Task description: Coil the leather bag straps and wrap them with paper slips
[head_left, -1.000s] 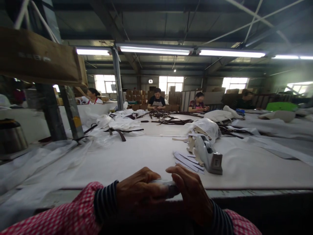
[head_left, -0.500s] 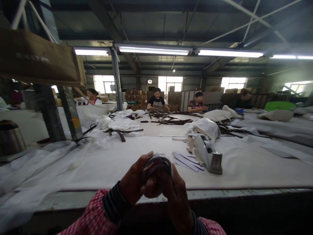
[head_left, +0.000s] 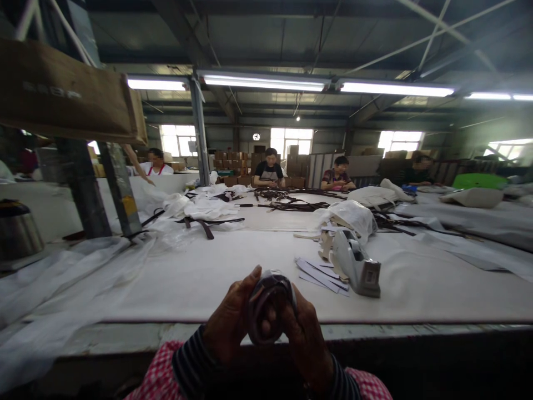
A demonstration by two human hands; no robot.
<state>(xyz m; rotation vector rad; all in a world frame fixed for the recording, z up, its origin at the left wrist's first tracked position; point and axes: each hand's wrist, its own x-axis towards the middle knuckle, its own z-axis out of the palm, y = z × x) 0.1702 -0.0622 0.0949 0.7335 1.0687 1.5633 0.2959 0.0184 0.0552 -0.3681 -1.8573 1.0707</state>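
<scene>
Coil (head_left: pixel 254 319) (seemingly dark strap) between the fingers (head_left: pixel 270 318), by table edge (head_left: pixel 141 332)

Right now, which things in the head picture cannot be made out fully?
In the head view:
Dark ring-shaped item: partly hidden by left grip and right grip.
Metal container: cut off by the left edge.
Lettering on the brown bag: too blurred to read.
Clock: too small to read.
</scene>
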